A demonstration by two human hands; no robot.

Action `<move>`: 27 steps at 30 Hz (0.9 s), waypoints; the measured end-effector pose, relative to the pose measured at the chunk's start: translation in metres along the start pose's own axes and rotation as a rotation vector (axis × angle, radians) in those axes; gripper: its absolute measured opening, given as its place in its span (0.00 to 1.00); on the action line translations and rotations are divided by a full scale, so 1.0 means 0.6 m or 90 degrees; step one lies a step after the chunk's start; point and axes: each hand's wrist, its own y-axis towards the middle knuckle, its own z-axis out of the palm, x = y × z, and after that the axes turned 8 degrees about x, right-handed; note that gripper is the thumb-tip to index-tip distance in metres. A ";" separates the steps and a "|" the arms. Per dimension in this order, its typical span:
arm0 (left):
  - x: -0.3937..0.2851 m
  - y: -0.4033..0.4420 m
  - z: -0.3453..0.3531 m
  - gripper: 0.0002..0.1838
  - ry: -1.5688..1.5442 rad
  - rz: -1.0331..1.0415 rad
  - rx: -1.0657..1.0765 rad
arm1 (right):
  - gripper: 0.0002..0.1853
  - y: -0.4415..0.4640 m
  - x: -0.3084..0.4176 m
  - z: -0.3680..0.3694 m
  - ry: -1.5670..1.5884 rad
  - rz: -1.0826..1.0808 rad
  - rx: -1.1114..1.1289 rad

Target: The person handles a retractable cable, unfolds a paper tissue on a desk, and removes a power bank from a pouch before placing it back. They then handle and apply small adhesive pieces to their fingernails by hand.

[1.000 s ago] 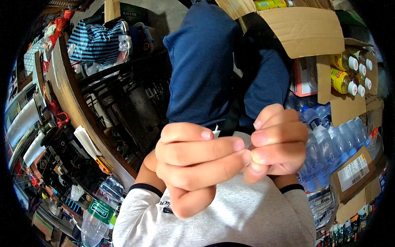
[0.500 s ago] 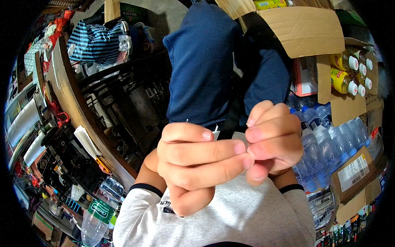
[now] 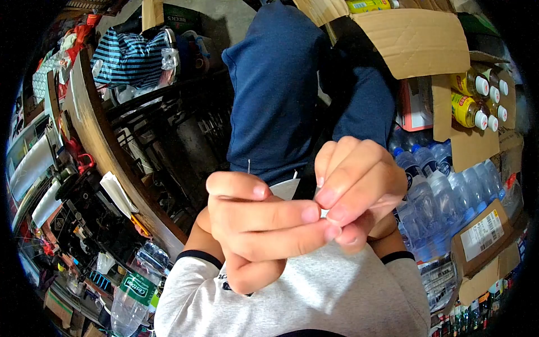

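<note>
My left hand [image 3: 261, 224] and my right hand [image 3: 359, 194] meet in front of my light grey shirt [image 3: 331, 286]. Both have their fingers curled in a pinch. Between the touching fingertips shows a tiny white piece [image 3: 324, 213]; its kind is too small to make out, and the fingers cover most of it. Below the hands in depth are my dark blue trousers [image 3: 275, 95], with a white drawstring end near the waist.
To the left, a sewing machine [image 3: 73, 219] and an upside-down-looking Cestbon bottle [image 3: 135, 292] are on a cluttered wooden-edged table [image 3: 120, 163]. A striped bag [image 3: 132, 56] lies beyond. On the right are water bottles [image 3: 432, 208], an open carton [image 3: 415, 42] and yellow-labelled drinks [image 3: 465, 109].
My right hand has shifted slightly left, and its fingers have closed in more. The pinched fingertips sit a little lower and further left, and the white piece now shows between them.
</note>
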 end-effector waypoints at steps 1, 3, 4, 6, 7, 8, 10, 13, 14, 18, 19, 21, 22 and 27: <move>-0.001 -0.001 -0.002 0.17 -0.017 -0.021 0.010 | 0.08 0.000 0.000 0.000 0.003 0.003 0.001; -0.001 -0.001 -0.004 0.17 -0.035 -0.043 0.019 | 0.08 0.000 0.000 0.002 0.003 0.005 -0.008; -0.001 -0.001 -0.005 0.17 -0.050 -0.051 0.025 | 0.08 0.000 -0.001 0.003 0.004 0.006 -0.011; -0.001 -0.001 -0.004 0.16 -0.065 -0.059 0.030 | 0.08 -0.001 -0.004 0.005 0.009 -0.005 -0.027; -0.002 0.000 -0.003 0.16 -0.065 -0.072 0.023 | 0.08 -0.002 -0.004 0.005 0.011 -0.009 -0.032; -0.003 0.001 -0.001 0.16 -0.066 -0.078 0.019 | 0.08 -0.002 -0.004 0.005 0.006 -0.006 -0.033; -0.003 0.003 0.003 0.17 -0.064 -0.090 0.008 | 0.08 -0.003 -0.004 0.005 0.001 -0.002 -0.033; -0.005 0.006 0.008 0.17 -0.062 -0.100 -0.005 | 0.08 -0.002 -0.006 0.005 0.011 -0.011 -0.038; -0.005 0.007 0.009 0.17 -0.061 -0.106 -0.012 | 0.08 -0.002 -0.006 0.004 0.008 -0.015 -0.035; -0.003 0.008 0.010 0.18 -0.062 -0.101 -0.016 | 0.08 0.000 -0.006 0.002 0.008 -0.020 -0.033; -0.002 0.007 0.007 0.18 -0.060 -0.088 0.002 | 0.08 0.000 -0.006 0.002 0.009 -0.021 -0.033; 0.000 0.009 0.003 0.18 -0.059 -0.075 0.020 | 0.08 0.000 -0.006 0.001 0.010 -0.021 -0.028; 0.000 0.010 0.001 0.18 -0.061 -0.071 0.034 | 0.08 0.000 -0.006 0.001 0.010 -0.021 -0.026; 0.002 0.010 -0.008 0.18 -0.052 -0.049 0.073 | 0.08 0.001 -0.003 0.001 0.015 -0.006 -0.027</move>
